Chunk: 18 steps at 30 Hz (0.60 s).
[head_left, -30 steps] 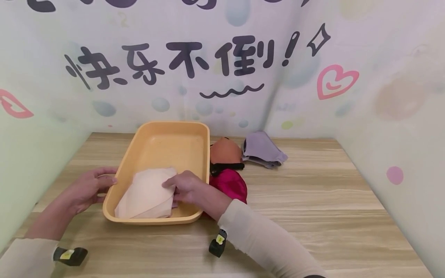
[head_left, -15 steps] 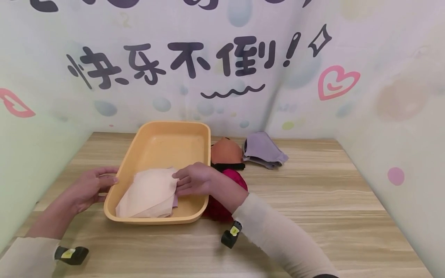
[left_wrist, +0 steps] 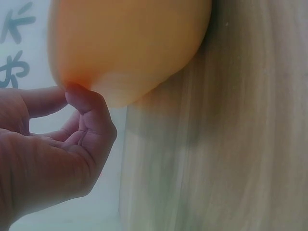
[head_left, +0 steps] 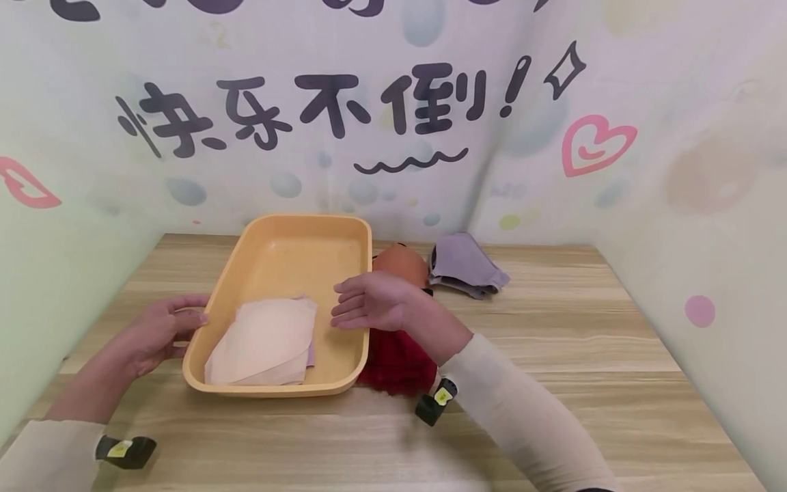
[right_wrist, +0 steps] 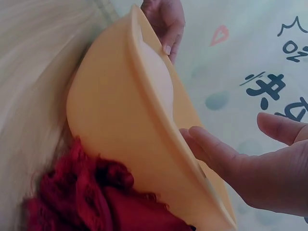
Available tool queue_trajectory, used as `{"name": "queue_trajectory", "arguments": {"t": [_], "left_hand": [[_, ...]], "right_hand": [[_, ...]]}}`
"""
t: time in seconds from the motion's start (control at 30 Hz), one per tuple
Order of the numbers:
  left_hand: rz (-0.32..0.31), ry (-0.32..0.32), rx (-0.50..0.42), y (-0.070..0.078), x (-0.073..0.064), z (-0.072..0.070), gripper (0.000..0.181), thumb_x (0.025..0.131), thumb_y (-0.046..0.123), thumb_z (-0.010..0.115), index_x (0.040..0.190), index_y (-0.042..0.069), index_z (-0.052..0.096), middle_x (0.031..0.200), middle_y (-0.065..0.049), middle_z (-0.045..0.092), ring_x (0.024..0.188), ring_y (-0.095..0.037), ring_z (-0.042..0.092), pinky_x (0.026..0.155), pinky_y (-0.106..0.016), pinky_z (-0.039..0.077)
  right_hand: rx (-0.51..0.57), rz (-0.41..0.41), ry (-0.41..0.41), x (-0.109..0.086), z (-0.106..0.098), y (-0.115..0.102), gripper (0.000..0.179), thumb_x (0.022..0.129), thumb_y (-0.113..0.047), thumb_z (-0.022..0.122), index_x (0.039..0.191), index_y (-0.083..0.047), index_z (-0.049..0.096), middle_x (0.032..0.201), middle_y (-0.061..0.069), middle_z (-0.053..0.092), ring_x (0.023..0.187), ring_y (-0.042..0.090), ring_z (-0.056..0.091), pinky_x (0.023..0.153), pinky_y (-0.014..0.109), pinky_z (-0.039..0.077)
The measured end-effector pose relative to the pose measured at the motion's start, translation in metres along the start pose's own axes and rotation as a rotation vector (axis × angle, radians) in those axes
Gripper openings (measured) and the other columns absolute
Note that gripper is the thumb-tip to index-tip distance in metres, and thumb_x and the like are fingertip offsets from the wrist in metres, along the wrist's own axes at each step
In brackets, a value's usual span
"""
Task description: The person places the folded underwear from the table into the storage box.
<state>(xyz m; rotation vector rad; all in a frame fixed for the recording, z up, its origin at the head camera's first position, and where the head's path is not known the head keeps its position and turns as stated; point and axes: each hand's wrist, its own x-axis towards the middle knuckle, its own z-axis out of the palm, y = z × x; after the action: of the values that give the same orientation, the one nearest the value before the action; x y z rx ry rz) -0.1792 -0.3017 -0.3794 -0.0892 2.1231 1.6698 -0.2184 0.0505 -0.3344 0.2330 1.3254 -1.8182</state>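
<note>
A yellow plastic tub (head_left: 307, 261) stands on the wooden table. At its left side, my left hand (head_left: 161, 333) pinches the rim, its thumb and fingertips meeting at the edge in the left wrist view. Inside the tub's near part lies a folded beige bra (head_left: 264, 339), a smooth rounded cup uppermost, with a lilac cloth edge (head_left: 310, 355) peeking out on its right. My right hand (head_left: 371, 302) hovers over the tub's right side, fingers extended and palm turned up, holding nothing. In the right wrist view its fingertips (right_wrist: 199, 137) overlap the rim.
Against the tub's right side lies a dark red, lace-edged garment (head_left: 396, 362), partly hidden by my right forearm. Behind it sits an orange bra (head_left: 399, 262). Lilac underpants (head_left: 464, 263) lie farther right, near the printed back curtain (head_left: 529, 198).
My right hand has let go of the beige bra's right edge, drawn back to the right and spread its fingers. The bra stays put in the tub, and my left hand has not moved.
</note>
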Motion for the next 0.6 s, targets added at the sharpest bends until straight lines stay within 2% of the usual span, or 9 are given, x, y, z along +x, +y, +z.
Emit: {"name": "queue_trajectory", "arguments": {"t": [0.13, 0.6], "left_hand": [[0.002, 0.002, 0.004, 0.000, 0.000, 0.000, 0.061, 0.099, 0.017, 0.054, 0.145, -0.009, 0.022, 0.095, 0.013, 0.068, 0.086, -0.010, 0.065, 0.073, -0.037, 0.058], [0.010, 0.001, 0.008, 0.000, -0.001, 0.001, 0.061, 0.100, 0.017, 0.054, 0.144, -0.009, 0.023, 0.096, 0.013, 0.067, 0.087, -0.010, 0.065, 0.074, -0.038, 0.058]], "right_hand": [[-0.019, 0.004, -0.003, -0.004, -0.008, -0.002, 0.065, 0.097, -0.018, 0.056, 0.147, 0.009, 0.024, 0.147, 0.032, 0.035, 0.135, 0.044, 0.040, 0.108, 0.045, 0.038], [-0.075, -0.023, -0.033, -0.020, -0.036, -0.002, 0.061, 0.099, -0.023, 0.050, 0.146, 0.010, 0.028, 0.145, 0.031, 0.040, 0.128, 0.042, 0.049, 0.107, 0.045, 0.039]]}}
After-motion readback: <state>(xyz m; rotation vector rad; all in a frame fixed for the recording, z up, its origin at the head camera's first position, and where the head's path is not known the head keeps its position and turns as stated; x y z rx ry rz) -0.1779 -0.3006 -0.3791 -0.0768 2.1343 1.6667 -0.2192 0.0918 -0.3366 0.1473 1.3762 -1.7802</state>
